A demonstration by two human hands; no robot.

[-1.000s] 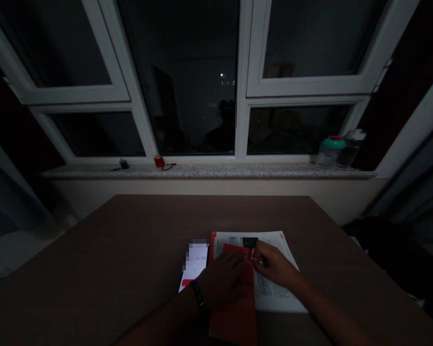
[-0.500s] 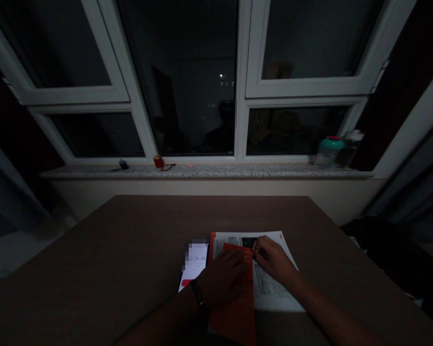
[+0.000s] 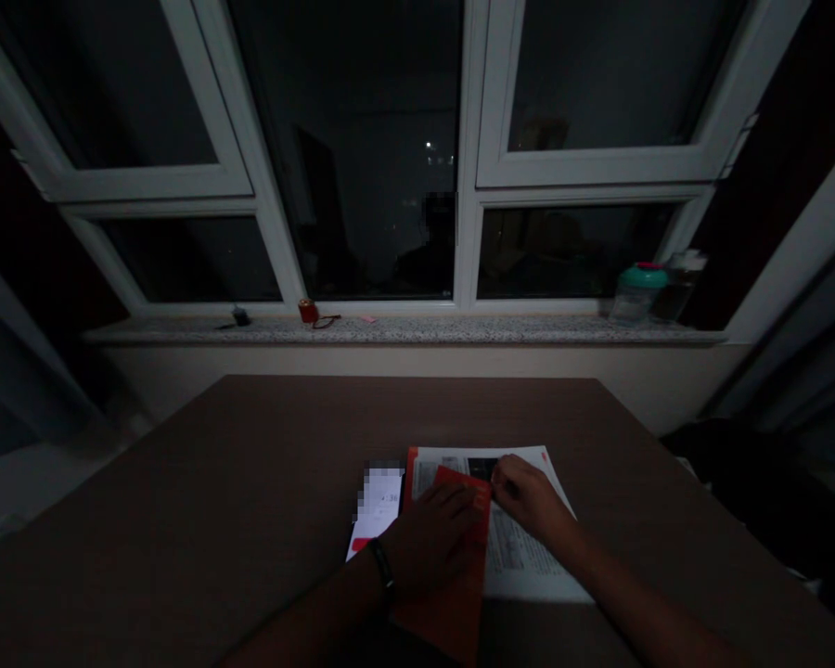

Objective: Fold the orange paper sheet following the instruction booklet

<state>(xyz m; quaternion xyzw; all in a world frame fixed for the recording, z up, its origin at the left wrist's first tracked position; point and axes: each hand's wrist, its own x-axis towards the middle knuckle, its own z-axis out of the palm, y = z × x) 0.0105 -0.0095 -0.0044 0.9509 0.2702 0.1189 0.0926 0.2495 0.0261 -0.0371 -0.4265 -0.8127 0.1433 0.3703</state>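
My left hand (image 3: 428,543) lies flat and open on a long red paper (image 3: 445,603), fingers spread toward its top end and pressing it down; nothing is clenched. That red paper runs at a slight slant, its near end at the near edge of the brown table (image 3: 215,520), roughly midway along that edge, and its far end narrowing to a corner just under my right hand (image 3: 529,501). It looks smooth and matte, though the light is too dim to show any printing on it.

Its upper part lies across a white printed sheet (image 3: 521,566) covered in blocks of small text, with a dark patch near the top and a thin red strip down its left side. My right fingertips (image 3: 499,482) curl against the red paper's upper right edge; I cannot tell whether they are actually pinching it.

Just beside my left hand, a lit phone (image 3: 379,506) lies on the table, its screen partly blurred. A black wristband (image 3: 382,566) circles my left wrist. Beyond the table's far edge, a teal-lidded plastic jar (image 3: 636,295) stands on the speckled windowsill (image 3: 404,330).
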